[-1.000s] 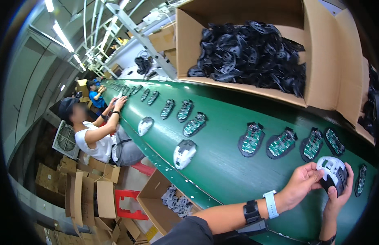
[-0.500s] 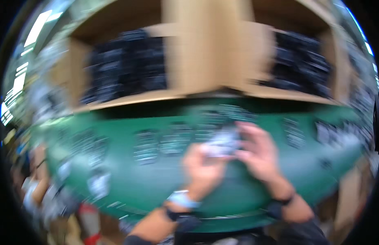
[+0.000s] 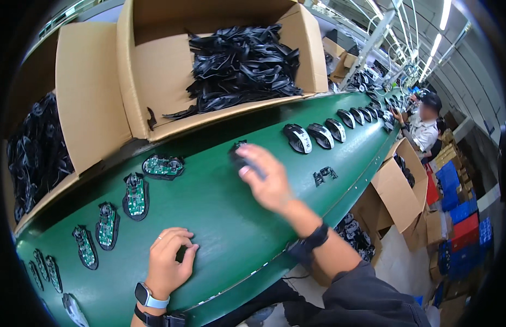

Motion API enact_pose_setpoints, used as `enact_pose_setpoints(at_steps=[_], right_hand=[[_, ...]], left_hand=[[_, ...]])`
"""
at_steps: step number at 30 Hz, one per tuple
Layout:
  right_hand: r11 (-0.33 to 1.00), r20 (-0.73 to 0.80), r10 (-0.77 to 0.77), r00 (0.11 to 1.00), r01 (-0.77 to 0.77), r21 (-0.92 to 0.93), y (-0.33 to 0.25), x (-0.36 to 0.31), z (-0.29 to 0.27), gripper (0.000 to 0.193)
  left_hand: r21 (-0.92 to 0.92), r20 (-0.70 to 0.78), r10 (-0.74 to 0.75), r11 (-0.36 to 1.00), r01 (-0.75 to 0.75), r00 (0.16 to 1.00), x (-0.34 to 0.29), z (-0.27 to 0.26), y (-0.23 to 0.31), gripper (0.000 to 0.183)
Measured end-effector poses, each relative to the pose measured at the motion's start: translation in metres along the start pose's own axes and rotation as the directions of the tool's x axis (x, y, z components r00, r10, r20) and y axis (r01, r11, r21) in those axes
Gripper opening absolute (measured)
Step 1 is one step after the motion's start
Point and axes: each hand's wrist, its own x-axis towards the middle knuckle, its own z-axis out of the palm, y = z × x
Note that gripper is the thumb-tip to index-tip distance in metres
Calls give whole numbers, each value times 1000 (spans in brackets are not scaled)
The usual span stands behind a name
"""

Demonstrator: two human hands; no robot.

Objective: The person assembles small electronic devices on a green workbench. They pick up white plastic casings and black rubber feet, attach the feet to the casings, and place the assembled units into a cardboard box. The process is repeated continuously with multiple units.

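I had a dark unit [image 3: 237, 157] gripped in the right hand [image 3: 269, 182]; left hand [image 3: 168, 257] empty, loosely curled. Mice [image 3: 297, 138] at right looked closed, boards [image 3: 136, 197] at left uncovered.

Right bare hand [image 3: 268, 182]: blurred. Small dark rounded object [image 3: 235, 156] at its fingers: blurred and partly covered; type and grip cannot be confirmed. White-and-black curved plastic shell [image 3: 74, 312], lower left: cut off by the bottom edge. Brown cardboard box [image 3: 46, 200], far left: cut off by the lens rim. Farthest black-and-white shells [image 3: 394, 102]: too small to tell.
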Motion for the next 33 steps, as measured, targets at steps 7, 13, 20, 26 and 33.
enact_pose_setpoints(at_steps=[7,13,20,26,33], right_hand=[[978,258,25,966,29,-207,46,36,-25,40],[970,244,-1,970,60,-236,71,23,1,45],[979,193,-4,981,43,-200,63,40,-18,42],[928,347,36,937,97,-359,53,47,-13,40],[927,150,4,989,52,-371,70,20,9,42]], left_hand=[[-38,19,-53,998,54,998,-1,-5,-4,18],[-72,23,-117,990,118,993,-1,-4,-5,17],[-95,24,-120,988,122,992,-1,-4,-7,16],[-104,12,-137,985,137,991,-6,-5,-8,17],[0,17,-123,992,123,992,24,-16,-1,20]])
